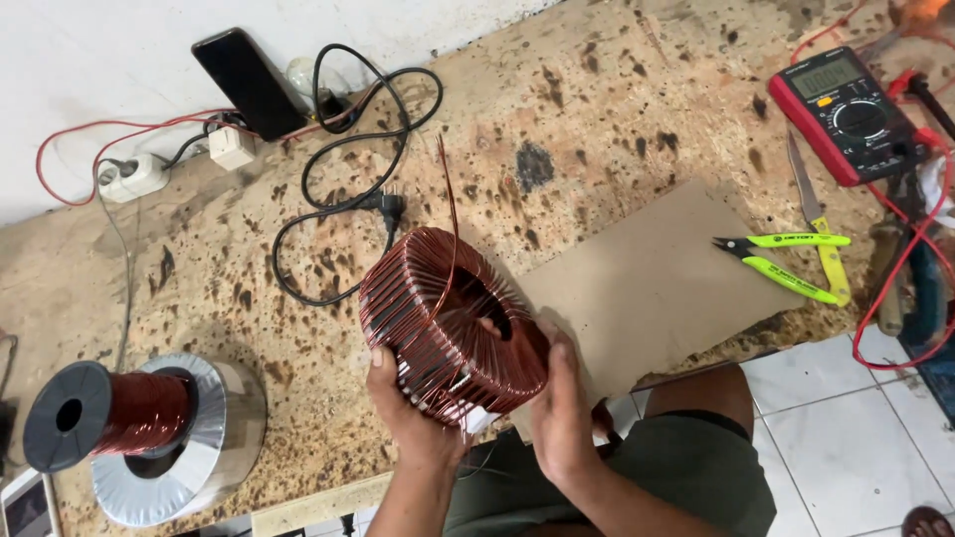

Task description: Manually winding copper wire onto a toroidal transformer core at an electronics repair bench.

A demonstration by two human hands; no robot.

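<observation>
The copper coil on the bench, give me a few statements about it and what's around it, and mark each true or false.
1. Both hands hold the coil. True: the left hand grips below, the right hand at its side.
2. The cutters lie on the cardboard. False: they lie beside it on the bench.
3. The wire spool rests on a grey ring core. True.
4. The multimeter is blue. False: it is red and black.
5. The phone lies flat by the spool. False: it leans against the wall at the back.
</observation>
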